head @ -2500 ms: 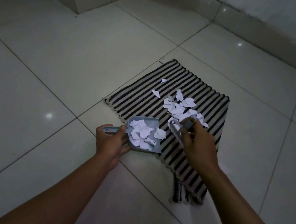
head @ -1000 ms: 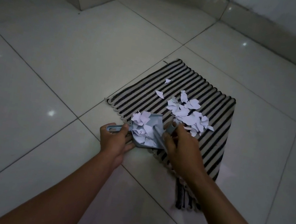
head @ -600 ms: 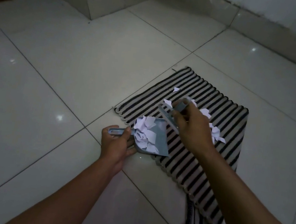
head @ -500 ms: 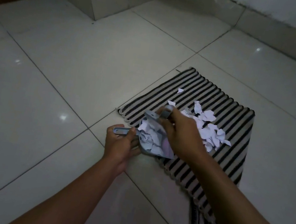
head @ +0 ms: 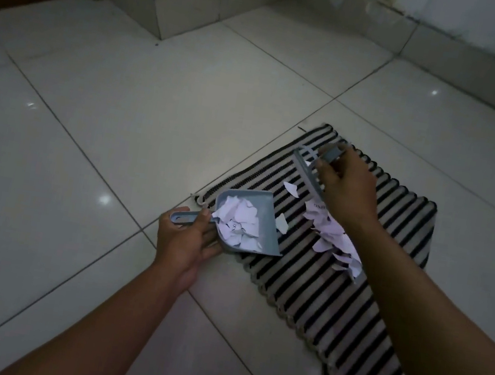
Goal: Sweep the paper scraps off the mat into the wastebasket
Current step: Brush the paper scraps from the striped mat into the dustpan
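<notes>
We are partway: our left hand [head: 186,239] grips the dustpan [head: 247,219], already loaded, at the mat [head: 321,283]'s left edge, while our right hand [head: 347,192] clasps the brush [head: 308,172] above the paper scraps [head: 329,232] mid-mat. No wastebasket shows.

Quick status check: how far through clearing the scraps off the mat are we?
Roughly partway. Done: a heap of scraps sits in the dustpan, which the left hand holds at the mat's edge. In hand: the right hand has the brush raised at the far side of the loose scraps. Left: that pile, two stray pieces nearby, and emptying the pan; no wastebasket is in view.
</notes>
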### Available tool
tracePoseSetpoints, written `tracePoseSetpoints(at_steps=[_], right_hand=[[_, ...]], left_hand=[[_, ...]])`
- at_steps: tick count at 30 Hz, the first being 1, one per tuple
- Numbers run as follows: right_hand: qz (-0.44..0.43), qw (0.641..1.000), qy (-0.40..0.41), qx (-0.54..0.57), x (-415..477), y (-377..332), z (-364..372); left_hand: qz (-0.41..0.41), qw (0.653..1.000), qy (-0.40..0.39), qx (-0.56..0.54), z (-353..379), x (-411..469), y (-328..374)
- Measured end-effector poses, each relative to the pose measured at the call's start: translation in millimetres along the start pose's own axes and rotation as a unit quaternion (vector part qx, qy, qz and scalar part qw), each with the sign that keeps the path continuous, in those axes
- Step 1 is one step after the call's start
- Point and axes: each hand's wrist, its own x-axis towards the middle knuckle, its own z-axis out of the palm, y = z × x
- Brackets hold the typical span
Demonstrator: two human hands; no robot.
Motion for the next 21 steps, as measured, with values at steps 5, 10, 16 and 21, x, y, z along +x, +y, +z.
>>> tracePoseSetpoints(at_steps=[5, 10, 16, 21], right_hand=[[-0.016, 0.995, -0.064, -0.077, 17.0, 6.3, 29.0], [-0.07, 0.984, -0.138, -0.085, -10.3, -1.5, 33.2], [-0.023, 0.994, -0.064, -0.081, -24.4, 2.6, 13.1], [-0.047, 0.99, -0.125, -0.054, -81.8, -8.7, 37.5]], left_hand=[[0.023, 1.0, 0.005, 0.001, -0.1, 16.5, 14.8], [0.025, 1.0, 0.017, -0.001, -12.3, 27.2, 18.4], [0.013, 1.0, 0.022, 0.003, -15.6, 18.6, 4.4], [0.017, 0.999, 0.043, 0.008, -12.4, 16.0, 1.0]])
